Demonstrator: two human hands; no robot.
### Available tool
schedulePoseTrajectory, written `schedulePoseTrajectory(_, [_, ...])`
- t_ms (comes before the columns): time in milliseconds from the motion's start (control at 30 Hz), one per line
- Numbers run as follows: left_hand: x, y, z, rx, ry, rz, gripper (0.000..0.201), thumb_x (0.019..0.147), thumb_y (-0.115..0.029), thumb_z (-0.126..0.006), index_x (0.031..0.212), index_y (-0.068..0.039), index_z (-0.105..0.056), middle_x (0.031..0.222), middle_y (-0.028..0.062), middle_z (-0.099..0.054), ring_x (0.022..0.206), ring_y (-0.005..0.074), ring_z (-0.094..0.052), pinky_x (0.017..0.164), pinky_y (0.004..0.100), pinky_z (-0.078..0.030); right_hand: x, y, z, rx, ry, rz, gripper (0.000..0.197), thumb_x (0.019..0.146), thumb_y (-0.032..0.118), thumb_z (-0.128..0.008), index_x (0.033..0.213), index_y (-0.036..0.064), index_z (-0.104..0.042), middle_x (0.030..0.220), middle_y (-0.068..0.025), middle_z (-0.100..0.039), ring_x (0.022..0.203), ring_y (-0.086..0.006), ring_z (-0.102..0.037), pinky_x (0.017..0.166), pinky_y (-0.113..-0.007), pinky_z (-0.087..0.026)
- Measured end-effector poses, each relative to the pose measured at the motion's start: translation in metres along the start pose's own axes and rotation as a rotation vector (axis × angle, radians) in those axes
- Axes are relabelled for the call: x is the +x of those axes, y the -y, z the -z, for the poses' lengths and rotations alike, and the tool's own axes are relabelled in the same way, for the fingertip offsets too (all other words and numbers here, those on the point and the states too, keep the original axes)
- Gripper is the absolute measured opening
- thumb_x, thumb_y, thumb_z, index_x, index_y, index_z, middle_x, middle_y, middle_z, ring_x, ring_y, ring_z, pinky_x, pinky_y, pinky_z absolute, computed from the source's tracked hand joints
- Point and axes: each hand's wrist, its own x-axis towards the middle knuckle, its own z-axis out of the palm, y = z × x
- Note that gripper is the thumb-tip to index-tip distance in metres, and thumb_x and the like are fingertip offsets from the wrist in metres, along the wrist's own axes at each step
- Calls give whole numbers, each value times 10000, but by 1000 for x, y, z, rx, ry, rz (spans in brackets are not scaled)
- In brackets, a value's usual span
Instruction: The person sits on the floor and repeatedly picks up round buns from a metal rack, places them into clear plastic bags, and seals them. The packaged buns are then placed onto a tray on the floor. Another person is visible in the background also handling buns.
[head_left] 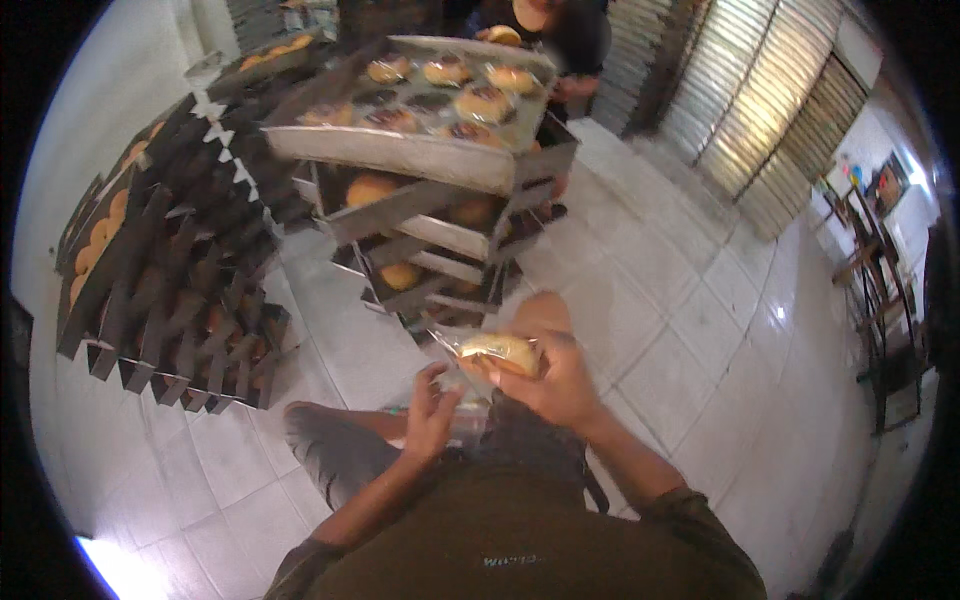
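A golden bun (505, 350) in a clear plastic bag is in front of my lap, with my right hand (556, 388) closed round its right side. The loose end of the bag sticks out to the left of the bun. My left hand (430, 415) is just below and left of the bag, its fingers loosely bent and apart, with nothing visible in them. Under that hand, some clear plastic (468, 425) lies on my lap; its details are blurred.
Ahead, a metal tray (395, 148) of buns tops a stack of skewed trays (430, 235). More stacked dark trays (190, 300) stand at the left, some holding buns. Beyond the stack, another person (575, 50) holds a bun (503, 36). Wooden chairs (880, 290) stand far right on the tiled floor.
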Motion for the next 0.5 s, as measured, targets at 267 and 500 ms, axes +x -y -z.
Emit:
schedulePoseTrajectory(267, [-4,92,205,1016,-316,-75,535,856,-216,-731,1305,33,-583,1175,217,-690,1091,303,-675,911,385,-525,298,167,52,-909,-156,811,568,739,268,-786,1238,29,-657,1169,-180,-705,1047,-350,-696,906,-430,-550])
schedulePoseTrajectory(500, [-33,87,229,497,-547,-31,379,820,-166,-732,1131,47,-695,996,193,-741,994,282,-709,908,372,-533,266,117,72,-938,-10,-209,773,816,615,-657,1298,13,-597,1027,-228,-711,845,-373,-731,813,-463,-593])
